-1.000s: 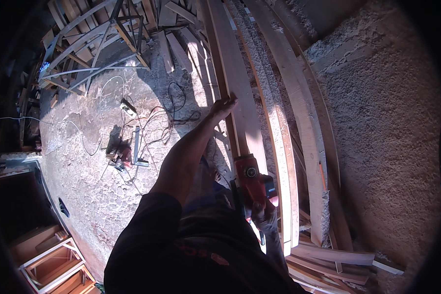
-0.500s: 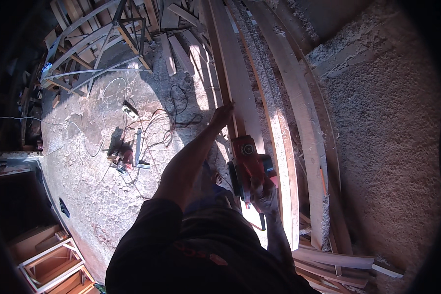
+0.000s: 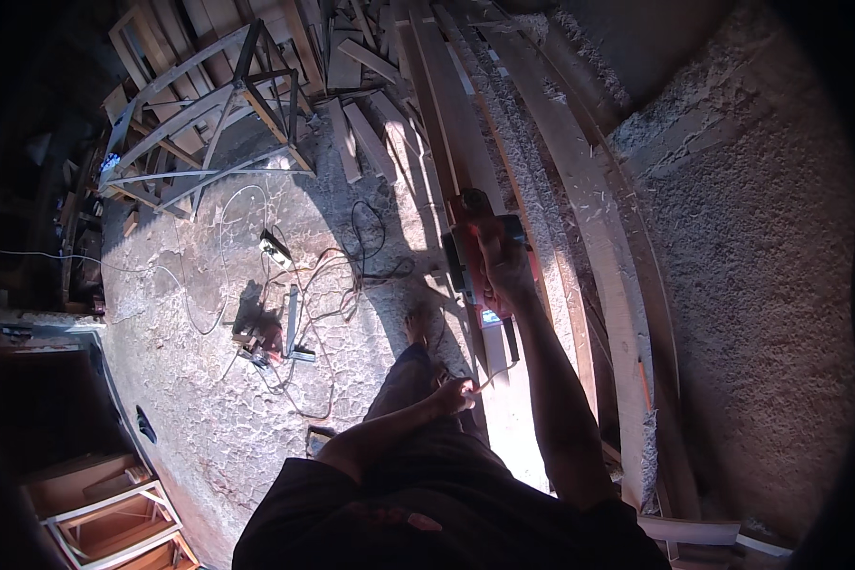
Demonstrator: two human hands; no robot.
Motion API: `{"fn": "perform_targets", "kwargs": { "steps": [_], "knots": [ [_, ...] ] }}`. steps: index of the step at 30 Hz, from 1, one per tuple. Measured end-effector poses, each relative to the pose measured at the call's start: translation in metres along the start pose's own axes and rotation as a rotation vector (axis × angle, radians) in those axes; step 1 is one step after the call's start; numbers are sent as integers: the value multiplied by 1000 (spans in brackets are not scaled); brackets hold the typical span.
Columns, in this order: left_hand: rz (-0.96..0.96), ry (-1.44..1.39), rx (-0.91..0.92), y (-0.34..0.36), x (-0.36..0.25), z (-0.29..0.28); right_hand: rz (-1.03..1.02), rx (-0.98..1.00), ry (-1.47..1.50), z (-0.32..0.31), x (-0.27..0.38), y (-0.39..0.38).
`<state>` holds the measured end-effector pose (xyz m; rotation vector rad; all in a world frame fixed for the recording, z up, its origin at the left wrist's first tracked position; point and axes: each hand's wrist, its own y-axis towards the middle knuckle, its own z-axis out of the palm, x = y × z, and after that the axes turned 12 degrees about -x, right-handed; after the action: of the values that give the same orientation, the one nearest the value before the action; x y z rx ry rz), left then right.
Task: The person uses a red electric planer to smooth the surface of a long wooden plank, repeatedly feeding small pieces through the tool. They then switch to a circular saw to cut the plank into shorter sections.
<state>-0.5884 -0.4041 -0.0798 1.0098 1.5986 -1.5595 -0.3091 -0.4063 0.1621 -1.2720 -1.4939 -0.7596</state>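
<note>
My right hand (image 3: pixel 505 271) is wrapped round the handle of a red and black electric planer (image 3: pixel 467 231). The planer sits on a long pale wooden board (image 3: pixel 465 142) that runs away from me. Close to my body, my left hand (image 3: pixel 454 394) is closed on the planer's power cord (image 3: pixel 496 376), off the board's left side. Bright sunlight washes out the near part of the board. The planer's underside is hidden.
More long boards (image 3: pixel 594 204) lie to the right, covered in wood shavings. On the floor at left are a second power tool (image 3: pixel 261 337), a power strip (image 3: pixel 275 249) and tangled cables (image 3: pixel 356 271). A frame (image 3: pixel 242 85) stands at the far left. My foot (image 3: pixel 416 325) is beside the board.
My left hand has left the board and come back near my body, now holding the cord. My right hand has pushed the planer farther along the board.
</note>
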Motion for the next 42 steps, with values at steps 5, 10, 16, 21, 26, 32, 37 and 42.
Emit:
{"fn": "perform_targets", "kwargs": {
  "steps": [5, 10, 16, 21, 26, 32, 37, 42],
  "knots": [
    [71, 117, -125, 19, -7, -27, 119, 59, 51, 32, 28, 58],
    [-211, 115, -526, 46, -71, -67, 240, 23, 91, 48, 56, 108],
    [-494, -472, -687, 110, -118, -93, 230, 15, 67, 73, 65, 176],
    [-119, -193, -713, 179, -137, -120, 245, 39, 72, 102, 86, 232],
    [56, 71, -588, 220, -214, -177, 242, 42, 76, 123, 97, 292],
    [219, 138, -805, 302, -241, -216, 234, 69, 81, 150, 116, 355],
    [195, 186, -905, 346, -280, -258, 198, 54, 100, 169, 130, 402],
    [116, 148, -923, 385, -300, -294, 234, 70, 43, 186, 151, 448]
  ]
}}
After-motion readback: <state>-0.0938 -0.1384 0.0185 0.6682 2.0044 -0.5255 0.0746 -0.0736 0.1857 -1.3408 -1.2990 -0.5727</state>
